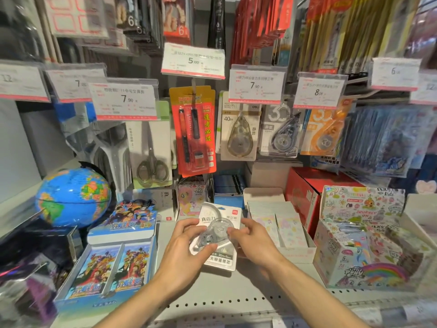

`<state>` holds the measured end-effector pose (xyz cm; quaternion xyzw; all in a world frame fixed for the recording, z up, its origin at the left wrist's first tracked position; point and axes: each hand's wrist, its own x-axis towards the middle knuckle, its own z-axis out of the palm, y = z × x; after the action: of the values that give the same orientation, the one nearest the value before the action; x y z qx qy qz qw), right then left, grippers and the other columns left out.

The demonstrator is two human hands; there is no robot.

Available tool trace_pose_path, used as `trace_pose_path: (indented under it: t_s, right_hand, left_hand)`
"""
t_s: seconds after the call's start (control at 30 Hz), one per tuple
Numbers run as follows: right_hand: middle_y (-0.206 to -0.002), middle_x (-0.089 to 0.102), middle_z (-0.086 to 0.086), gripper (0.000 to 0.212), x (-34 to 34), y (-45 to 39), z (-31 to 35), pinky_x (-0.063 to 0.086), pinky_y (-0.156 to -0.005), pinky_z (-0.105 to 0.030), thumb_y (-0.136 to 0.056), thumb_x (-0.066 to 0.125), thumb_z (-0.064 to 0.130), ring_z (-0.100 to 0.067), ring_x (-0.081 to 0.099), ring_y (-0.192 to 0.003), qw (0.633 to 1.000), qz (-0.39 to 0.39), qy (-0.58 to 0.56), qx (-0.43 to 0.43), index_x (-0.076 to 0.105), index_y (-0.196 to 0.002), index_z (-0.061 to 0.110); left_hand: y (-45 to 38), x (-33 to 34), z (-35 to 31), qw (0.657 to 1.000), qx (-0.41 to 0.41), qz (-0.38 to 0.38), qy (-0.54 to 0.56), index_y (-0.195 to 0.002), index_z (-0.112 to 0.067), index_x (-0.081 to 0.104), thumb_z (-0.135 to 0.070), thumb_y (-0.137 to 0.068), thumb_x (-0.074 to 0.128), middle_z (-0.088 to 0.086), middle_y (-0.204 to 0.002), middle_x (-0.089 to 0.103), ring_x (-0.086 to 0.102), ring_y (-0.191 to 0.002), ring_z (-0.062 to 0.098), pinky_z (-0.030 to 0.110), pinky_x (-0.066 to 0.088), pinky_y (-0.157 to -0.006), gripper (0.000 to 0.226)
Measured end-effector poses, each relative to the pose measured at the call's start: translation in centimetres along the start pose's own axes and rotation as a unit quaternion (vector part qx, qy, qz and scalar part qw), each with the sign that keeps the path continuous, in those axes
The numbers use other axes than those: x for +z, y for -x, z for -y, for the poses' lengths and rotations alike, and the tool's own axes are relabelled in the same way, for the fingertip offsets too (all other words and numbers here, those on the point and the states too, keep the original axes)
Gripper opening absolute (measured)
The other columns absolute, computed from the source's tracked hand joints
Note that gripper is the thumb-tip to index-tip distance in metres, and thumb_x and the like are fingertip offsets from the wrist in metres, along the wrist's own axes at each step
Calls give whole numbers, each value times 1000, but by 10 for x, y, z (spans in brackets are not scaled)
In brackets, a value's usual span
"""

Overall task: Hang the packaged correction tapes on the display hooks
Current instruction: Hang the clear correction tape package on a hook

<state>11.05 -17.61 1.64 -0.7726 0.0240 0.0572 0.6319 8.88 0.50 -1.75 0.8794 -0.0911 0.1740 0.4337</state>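
Correction tape pack (218, 235): clasped between left hand (189, 247) and right hand (254, 242), fingers closed on its sides, above shelf (236, 294) mid-front; not yet hung; tape hooks (240, 100) above already stocked

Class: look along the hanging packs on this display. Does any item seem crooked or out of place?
Yes. The red pen pack under the 5.00 tag hangs tilted, its bottom swung right, while neighbouring correction tape packs hang straight.
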Motion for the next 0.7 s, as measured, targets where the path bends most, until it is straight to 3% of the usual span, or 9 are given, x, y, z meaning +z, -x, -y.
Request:
trace_pose_path:
  t_s: [0.07,0.13,0.2,0.3,0.43,0.53,0.6,0.7]
  right_hand:
    - [-85,72,1,47,-3,1,5,58,-67,-28,-95,64,13,-13,74,-74,999,-10,-30,-13,46,-139,14]
    - [-96,73,-4,47,-9,3,11,60,-68,-31,-95,64,9,-17,76,-77,999,-16,-45,-25,47,-138,16]
    - [-103,71,-7,48,-16,8,19,59,-62,-28,-96,63,8,-18,76,-79,998,-11,-56,-34,46,-139,20]
    - [-105,70,-4,53,-30,16,29,55,-59,-20,-97,62,11,-10,75,-81,998,-1,-23,-65,46,-144,28]
    - [-106,69,-4,49,-51,31,40,50,-57,-12,-97,61,15,-1,72,-76,989,-34,51,-134,49,-141,32]
    - [-113,68,8,38,-67,38,42,59,-70,-25,-96,63,23,-3,71,-82,970,-105,104,-194,51,-129,39]
    - [-123,62,18,38,-79,38,38,55,-87,-30,-94,63,38,0,65,-96,949,-147,169,-220,50,-129,42]
    - [-136,47,22,65,-95,38,36,41,-105,-30,-84,67,57,-1,49,-122,932,-139,228,-245,41,-141,38]
  left_hand:
    - [-3,-3,-7,999,-24,-7,48,-115,-23,67,-31,-81,80,-20,-128,46,42,-115,-24,-3,34,-93,37]
    - [-9,-8,-15,992,-57,-24,110,-113,-29,65,-27,-83,79,-13,-128,53,54,-110,-15,11,47,-94,34]
    - [-16,-15,-26,979,-103,-23,175,-114,-34,58,-21,-88,74,-2,-123,62,69,-92,-3,20,55,-80,33]
    - [-27,-20,-43,950,-149,0,273,-125,-24,53,-10,-94,65,2,-119,66,75,-78,10,24,58,-61,36]
    - [-36,-19,-65,938,-142,67,308,-123,-10,58,-5,-98,58,17,-106,74,73,-72,17,28,61,-60,25]
    - [-41,-13,-84,941,-122,79,305,-116,-5,61,-4,-97,59,20,-102,74,70,-61,10,28,61,-59,19]
    - [-44,-7,-99,943,-109,70,307,-113,-4,61,-4,-97,60,21,-102,73,70,-59,9,24,58,-55,16]
    - [-48,5,-124,944,-92,47,314,-113,-2,61,-2,-96,60,23,-95,70,67,-59,11,23,56,-53,18]
